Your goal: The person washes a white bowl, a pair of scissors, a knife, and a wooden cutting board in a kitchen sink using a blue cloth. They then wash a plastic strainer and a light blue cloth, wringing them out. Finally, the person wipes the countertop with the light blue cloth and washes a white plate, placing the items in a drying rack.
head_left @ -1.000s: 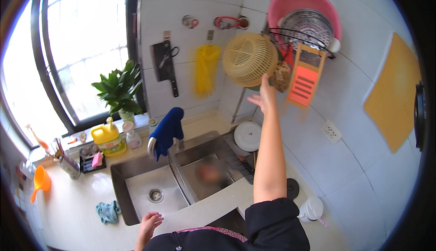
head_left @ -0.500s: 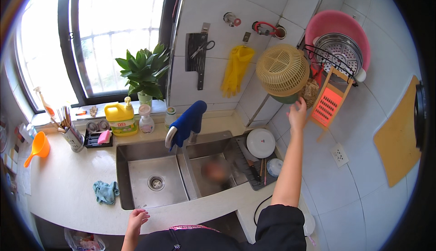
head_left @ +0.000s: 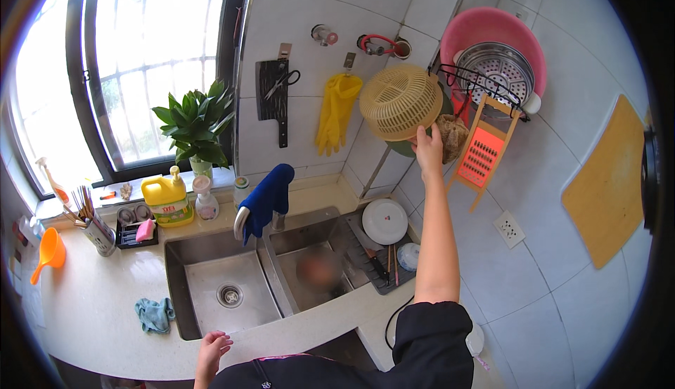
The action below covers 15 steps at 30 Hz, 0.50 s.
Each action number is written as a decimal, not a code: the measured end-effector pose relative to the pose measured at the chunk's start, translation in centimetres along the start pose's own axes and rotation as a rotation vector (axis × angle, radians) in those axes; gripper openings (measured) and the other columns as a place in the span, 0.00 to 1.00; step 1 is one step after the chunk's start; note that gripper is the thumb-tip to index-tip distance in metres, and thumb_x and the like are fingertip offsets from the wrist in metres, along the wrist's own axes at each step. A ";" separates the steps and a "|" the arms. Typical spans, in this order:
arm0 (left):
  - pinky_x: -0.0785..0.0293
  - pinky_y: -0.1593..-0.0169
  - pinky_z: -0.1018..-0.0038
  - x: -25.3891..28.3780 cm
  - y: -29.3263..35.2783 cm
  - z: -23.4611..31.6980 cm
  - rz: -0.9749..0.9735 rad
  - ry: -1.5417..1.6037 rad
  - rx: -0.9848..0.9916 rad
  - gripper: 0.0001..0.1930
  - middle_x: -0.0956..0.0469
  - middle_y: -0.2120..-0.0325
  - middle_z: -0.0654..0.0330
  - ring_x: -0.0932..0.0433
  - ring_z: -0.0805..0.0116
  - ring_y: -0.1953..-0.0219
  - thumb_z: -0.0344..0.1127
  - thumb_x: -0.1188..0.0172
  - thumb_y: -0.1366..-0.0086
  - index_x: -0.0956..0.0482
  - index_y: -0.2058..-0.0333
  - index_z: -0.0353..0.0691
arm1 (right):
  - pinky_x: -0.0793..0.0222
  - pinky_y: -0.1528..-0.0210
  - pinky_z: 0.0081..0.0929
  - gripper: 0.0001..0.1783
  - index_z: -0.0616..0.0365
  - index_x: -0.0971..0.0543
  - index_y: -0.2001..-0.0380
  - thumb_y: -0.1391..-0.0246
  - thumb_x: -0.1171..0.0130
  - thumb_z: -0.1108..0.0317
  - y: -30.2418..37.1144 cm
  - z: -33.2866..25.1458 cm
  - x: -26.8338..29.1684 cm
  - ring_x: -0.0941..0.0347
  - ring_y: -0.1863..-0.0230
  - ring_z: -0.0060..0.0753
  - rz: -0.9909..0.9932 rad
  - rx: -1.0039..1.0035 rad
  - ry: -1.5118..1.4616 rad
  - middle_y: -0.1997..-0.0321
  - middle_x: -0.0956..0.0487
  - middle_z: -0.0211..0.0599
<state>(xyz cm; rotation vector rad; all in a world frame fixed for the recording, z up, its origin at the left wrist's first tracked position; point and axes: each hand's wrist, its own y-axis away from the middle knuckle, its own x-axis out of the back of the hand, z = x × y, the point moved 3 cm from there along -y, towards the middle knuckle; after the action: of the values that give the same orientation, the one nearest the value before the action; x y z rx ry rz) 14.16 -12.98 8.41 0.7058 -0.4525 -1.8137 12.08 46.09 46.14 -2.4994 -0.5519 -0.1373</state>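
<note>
A beige plastic strainer basket (head_left: 402, 100) hangs on the wall with its slotted underside outward. My right hand (head_left: 427, 151) is raised to its lower rim, fingers closed on the edge. Behind the basket shows part of a green round piece (head_left: 402, 148), mostly hidden. A brown scrubbing pad (head_left: 452, 136) hangs right beside my right hand. Low at the front edge of the counter, my left hand (head_left: 212, 350) holds nothing, its fingers loosely bent and apart.
An orange grater (head_left: 481, 157), a wire rack (head_left: 485, 86) and a pink basin (head_left: 455, 34) with a steamer hang to the right. Below lies a double sink (head_left: 225, 283) with a blue cloth (head_left: 271, 195) over its faucet. A drying mat (head_left: 355, 231) holds a white plate (head_left: 384, 221).
My right hand has moved up onto the strainer basket's rim and closed on it; the basket has tilted slightly. The whole view has shifted, while my left hand stays low by the counter edge.
</note>
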 end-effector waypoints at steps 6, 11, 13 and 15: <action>0.28 0.61 0.72 -1.3 -0.5 -0.8 -0.022 -0.002 0.022 0.08 0.26 0.66 0.57 0.24 0.65 0.65 0.28 0.50 0.42 0.33 0.63 0.38 | 0.37 0.51 0.32 0.29 0.67 0.39 0.46 0.49 0.49 0.61 -0.7 1.0 1.2 0.30 0.55 0.46 0.383 0.273 0.688 0.59 0.25 0.52; 0.29 0.63 0.77 0.0 0.2 -0.9 0.039 0.016 -0.006 0.09 0.25 0.69 0.58 0.24 0.69 0.66 0.30 0.47 0.42 0.31 0.63 0.36 | 0.36 0.51 0.38 0.23 0.70 0.33 0.53 0.50 0.49 0.65 4.6 -4.0 -1.2 0.31 0.52 0.51 -0.019 0.146 0.603 0.56 0.28 0.60; 0.29 0.63 0.78 1.6 -0.2 -2.0 0.081 0.003 -0.016 0.10 0.25 0.69 0.59 0.24 0.70 0.66 0.32 0.46 0.42 0.30 0.63 0.36 | 0.32 0.58 0.30 0.18 0.67 0.28 0.57 0.48 0.48 0.65 10.4 -5.7 -2.6 0.26 0.59 0.41 -0.318 0.177 0.506 0.60 0.24 0.54; 0.28 0.60 0.75 2.4 -0.3 -2.6 0.125 -0.042 -0.019 0.08 0.25 0.67 0.58 0.24 0.69 0.65 0.32 0.47 0.41 0.30 0.63 0.37 | 0.32 0.59 0.26 0.13 0.65 0.24 0.64 0.48 0.47 0.67 18.1 -6.2 -4.6 0.28 0.66 0.29 -0.537 0.060 0.226 0.67 0.22 0.40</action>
<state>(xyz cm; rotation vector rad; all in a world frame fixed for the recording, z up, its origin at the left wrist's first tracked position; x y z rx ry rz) 15.06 -15.08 5.69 0.6137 -0.4963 -1.7159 15.52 27.37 41.09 -2.1819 -1.0957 -0.5886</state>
